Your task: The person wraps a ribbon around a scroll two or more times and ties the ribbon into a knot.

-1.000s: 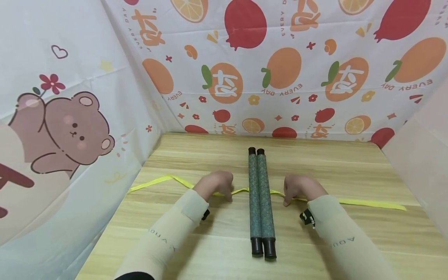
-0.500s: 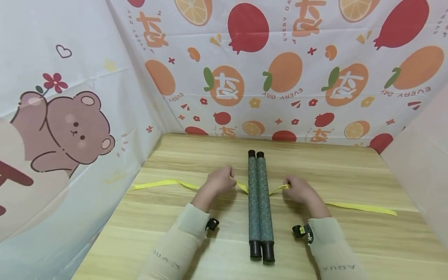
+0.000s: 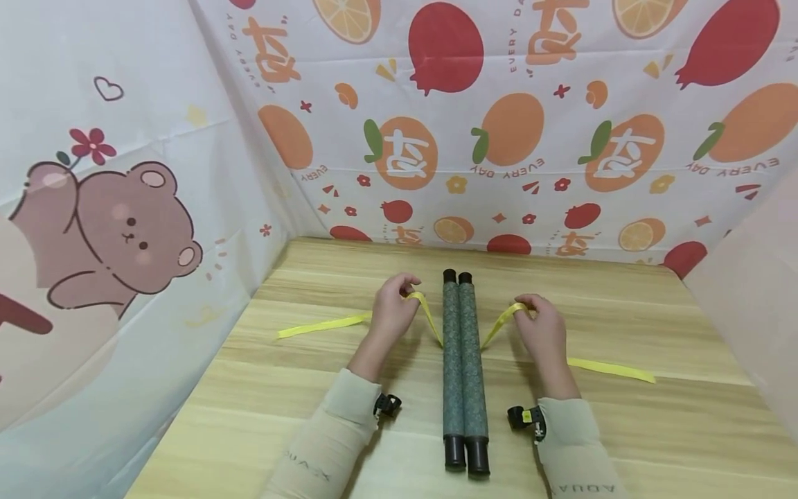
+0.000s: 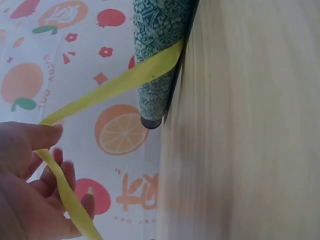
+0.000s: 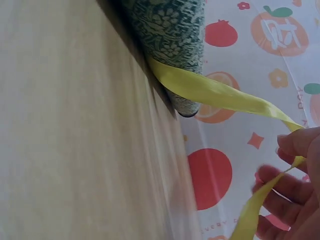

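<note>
Two scroll rolls (image 3: 463, 367), wrapped in green patterned cloth with dark end knobs, lie side by side on the table. A yellow ribbon (image 4: 115, 84) passes beneath them and rises on both sides. My left hand (image 3: 395, 308) pinches it to the left of the rolls, between thumb and fingers, and the tail (image 3: 324, 326) trails onto the table. To the right, my right hand (image 3: 544, 333) pinches the other stretch of ribbon (image 5: 220, 94), lifted off the table. Its tail (image 3: 614, 369) lies out to the right. Neither hand touches the rolls.
The wood-grain table (image 3: 280, 416) runs back to a white cloth (image 3: 349, 138) printed with fruit. Another cloth with a bear (image 3: 137, 229) hangs on the left, and a pale one (image 3: 760, 291) on the right. Each wrist carries a small black camera.
Both hands have picked the ribbon up off the table and raised it beside the rolls. The tails have been drawn inward. The rolls have hardly moved.
</note>
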Demonstrator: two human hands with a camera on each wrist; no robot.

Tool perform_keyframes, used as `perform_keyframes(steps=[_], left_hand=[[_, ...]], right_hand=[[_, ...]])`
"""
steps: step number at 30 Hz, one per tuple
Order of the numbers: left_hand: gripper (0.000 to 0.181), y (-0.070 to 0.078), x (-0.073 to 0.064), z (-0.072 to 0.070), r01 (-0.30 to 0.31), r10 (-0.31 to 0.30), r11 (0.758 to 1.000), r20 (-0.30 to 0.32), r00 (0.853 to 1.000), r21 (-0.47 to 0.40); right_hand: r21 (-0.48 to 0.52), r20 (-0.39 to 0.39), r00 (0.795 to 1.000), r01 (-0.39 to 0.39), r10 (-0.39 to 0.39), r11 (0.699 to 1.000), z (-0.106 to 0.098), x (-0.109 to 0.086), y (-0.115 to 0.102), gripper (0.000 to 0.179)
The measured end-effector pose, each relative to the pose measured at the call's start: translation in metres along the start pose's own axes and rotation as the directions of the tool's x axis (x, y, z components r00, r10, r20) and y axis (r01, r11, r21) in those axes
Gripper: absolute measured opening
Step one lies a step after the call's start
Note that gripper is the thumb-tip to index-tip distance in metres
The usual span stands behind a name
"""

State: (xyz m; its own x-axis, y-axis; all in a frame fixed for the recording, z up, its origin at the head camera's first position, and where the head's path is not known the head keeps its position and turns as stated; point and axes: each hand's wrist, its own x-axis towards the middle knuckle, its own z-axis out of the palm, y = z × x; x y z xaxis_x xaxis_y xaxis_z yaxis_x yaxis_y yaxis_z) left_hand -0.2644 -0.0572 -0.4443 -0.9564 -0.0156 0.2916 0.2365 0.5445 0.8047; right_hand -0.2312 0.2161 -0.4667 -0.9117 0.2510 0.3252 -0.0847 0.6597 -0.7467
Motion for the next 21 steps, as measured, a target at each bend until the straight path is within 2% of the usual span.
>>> perform_keyframes(steps=[2, 5, 8, 11, 17, 19, 21], left_hand=[[0.019, 0.0, 0.0, 0.003, 0.014, -0.015, 1.0, -0.043, 0.999, -0.016], [0.024, 0.001, 0.0, 0.004, 0.045, -0.045, 0.999, -0.089, 0.995, -0.007], [0.032, 0.005, 0.0, 0.005, 0.073, -0.066, 0.996, -0.132, 0.989, 0.045], [0.035, 0.008, 0.0, 0.0, 0.087, -0.07, 0.991, -0.155, 0.985, 0.103], [0.039, 0.014, -0.002, -0.007, 0.131, -0.118, 0.979, -0.092, 0.989, 0.157], [0.041, 0.016, -0.002, -0.009, 0.149, -0.14, 0.974, -0.066, 0.988, 0.168], [0.044, 0.018, -0.003, -0.01, 0.175, -0.172, 0.974, -0.03, 0.985, 0.143]], right_hand=[[0.009, -0.045, 0.999, 0.019, -0.019, 1.0, 0.0, 0.0, 0.0, 0.017], [-0.014, -0.125, 0.991, 0.037, -0.038, 0.999, -0.001, 0.001, -0.001, 0.019], [-0.041, -0.194, 0.98, 0.033, -0.04, 0.999, -0.002, 0.002, 0.0, 0.023], [-0.057, -0.23, 0.972, 0.044, -0.056, 0.997, -0.003, 0.002, -0.002, 0.024], [-0.065, -0.236, 0.97, 0.036, -0.05, 0.997, -0.003, 0.002, -0.004, 0.027], [-0.021, -0.228, 0.973, 0.012, -0.017, 1.0, -0.002, 0.0, -0.004, 0.028], [0.048, -0.215, 0.976, -0.022, 0.032, 0.999, 0.0, -0.001, -0.005, 0.03]])
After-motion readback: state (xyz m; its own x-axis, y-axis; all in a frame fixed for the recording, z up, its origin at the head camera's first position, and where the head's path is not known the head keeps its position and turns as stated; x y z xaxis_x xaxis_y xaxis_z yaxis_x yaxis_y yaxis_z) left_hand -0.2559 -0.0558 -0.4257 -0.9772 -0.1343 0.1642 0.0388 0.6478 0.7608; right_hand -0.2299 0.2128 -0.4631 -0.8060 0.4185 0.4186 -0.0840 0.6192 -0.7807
